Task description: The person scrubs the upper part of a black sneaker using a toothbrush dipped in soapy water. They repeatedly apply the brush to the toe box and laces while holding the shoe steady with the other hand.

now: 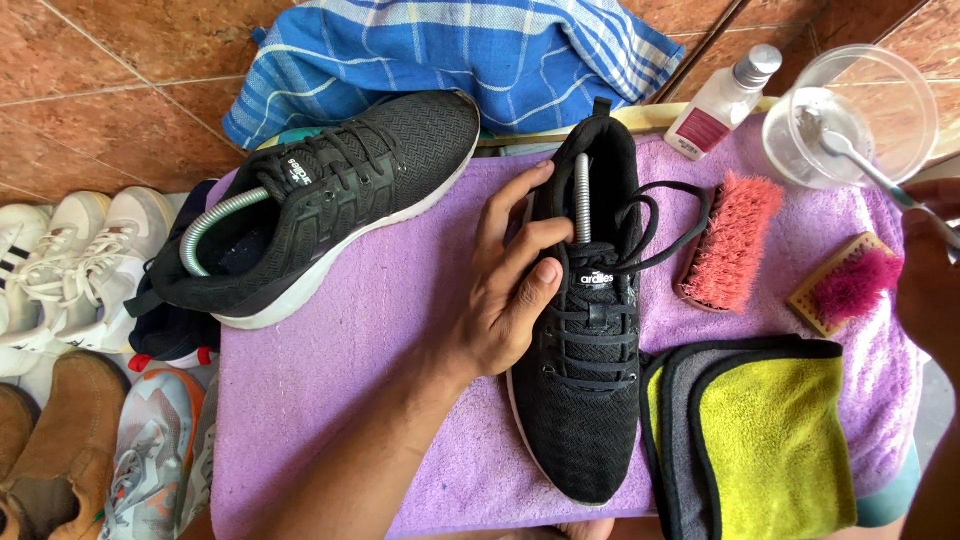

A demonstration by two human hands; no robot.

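Purple towel [350, 400] spread as work surface, black mesh shoe [585, 340] laid on it and gripped at the collar by left hand [515, 290], right hand [930, 270] closed on spoon handle [900, 190] in clear cup [850, 110], small clear bottle [722, 105] with dark red label lying behind.

A single head-worn camera looks steeply down, at close range, onto a purple towel [350, 360] spread as a work surface, with the wearer's forearms entering from the bottom and right edges. The tiled floor [120, 90] fills the top of the frame, and a row of shoes [70, 330] runs down the left edge.
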